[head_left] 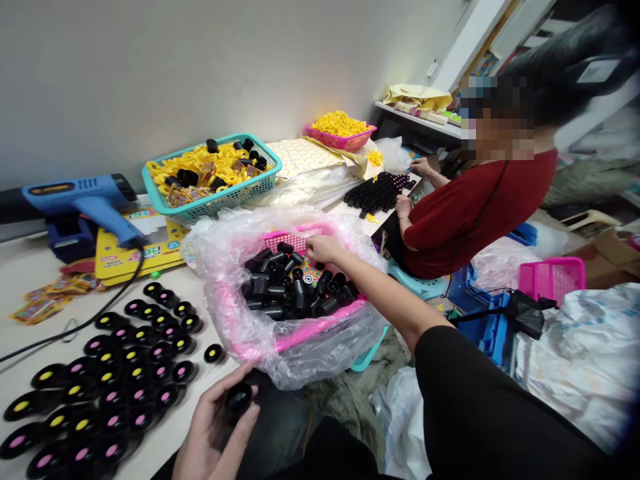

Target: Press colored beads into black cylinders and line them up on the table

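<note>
My left hand point(213, 430) holds a small black plastic cylinder point(239, 399) between thumb and fingers, at the table's front edge. Over the far side of a pink basket point(295, 341) lined with clear plastic, my right hand point(323, 249) has its fingers curled together; what they hold, if anything, is hidden. Loose black cylinders point(274, 293) lie jumbled inside that basket, with a colourful dotted sheet point(315, 270) beneath them. To the left, rows of upright black cylinders point(113, 377) with yellow or pink round centres stand on the white table point(200, 387).
A blue heat gun point(83, 197) with a black cord lies at the left. Behind, a teal basket point(215, 200) holds yellow parts and black cylinders. A pink basket of yellow pieces point(340, 125) stands farther back. At right, a co-worker in red point(480, 207) handles black cylinders.
</note>
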A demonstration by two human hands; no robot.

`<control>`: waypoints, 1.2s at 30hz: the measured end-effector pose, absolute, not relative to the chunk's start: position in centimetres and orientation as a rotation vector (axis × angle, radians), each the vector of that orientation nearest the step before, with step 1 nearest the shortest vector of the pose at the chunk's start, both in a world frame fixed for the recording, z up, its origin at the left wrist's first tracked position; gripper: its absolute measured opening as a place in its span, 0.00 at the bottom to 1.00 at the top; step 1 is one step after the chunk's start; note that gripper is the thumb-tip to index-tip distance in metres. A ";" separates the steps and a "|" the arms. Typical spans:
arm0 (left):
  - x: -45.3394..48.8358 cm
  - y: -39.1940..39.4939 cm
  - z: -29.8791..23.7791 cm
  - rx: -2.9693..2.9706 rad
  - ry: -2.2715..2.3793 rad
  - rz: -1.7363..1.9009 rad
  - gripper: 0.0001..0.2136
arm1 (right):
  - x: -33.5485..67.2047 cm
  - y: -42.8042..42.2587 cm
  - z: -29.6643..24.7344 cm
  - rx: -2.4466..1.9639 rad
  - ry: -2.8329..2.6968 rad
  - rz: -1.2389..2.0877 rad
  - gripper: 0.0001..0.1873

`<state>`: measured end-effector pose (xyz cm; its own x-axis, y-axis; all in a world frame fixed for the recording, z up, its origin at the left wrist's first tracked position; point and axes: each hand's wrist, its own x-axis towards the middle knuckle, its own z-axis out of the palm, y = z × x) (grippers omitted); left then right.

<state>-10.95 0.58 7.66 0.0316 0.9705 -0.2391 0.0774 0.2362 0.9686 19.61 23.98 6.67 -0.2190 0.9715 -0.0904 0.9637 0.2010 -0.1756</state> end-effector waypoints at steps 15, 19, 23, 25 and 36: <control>-13.2 -1.3 7.0 1.591 1.223 0.906 0.16 | 5.1 4.4 11.9 -0.865 -1.658 1.549 0.06; -13.7 -1.4 7.2 1.701 1.275 0.936 0.15 | 4.4 3.9 11.7 -0.946 -1.817 1.367 0.09; -14.1 -1.5 7.4 1.782 1.313 0.940 0.14 | 3.8 3.6 12.0 -0.963 -1.977 1.079 0.08; -14.2 -1.6 7.5 1.802 1.310 0.931 0.14 | 3.5 3.6 12.0 -0.928 -2.025 1.046 0.05; -14.4 -1.7 7.5 1.946 1.336 0.936 0.14 | 2.0 4.1 9.7 -0.910 -1.506 1.774 0.10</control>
<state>-14.44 -1.67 7.46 0.2473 0.9442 0.2173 0.5267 -0.3193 0.7878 1.99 4.09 9.70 -0.5611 0.8212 -0.1041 -0.0306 -0.1462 -0.9888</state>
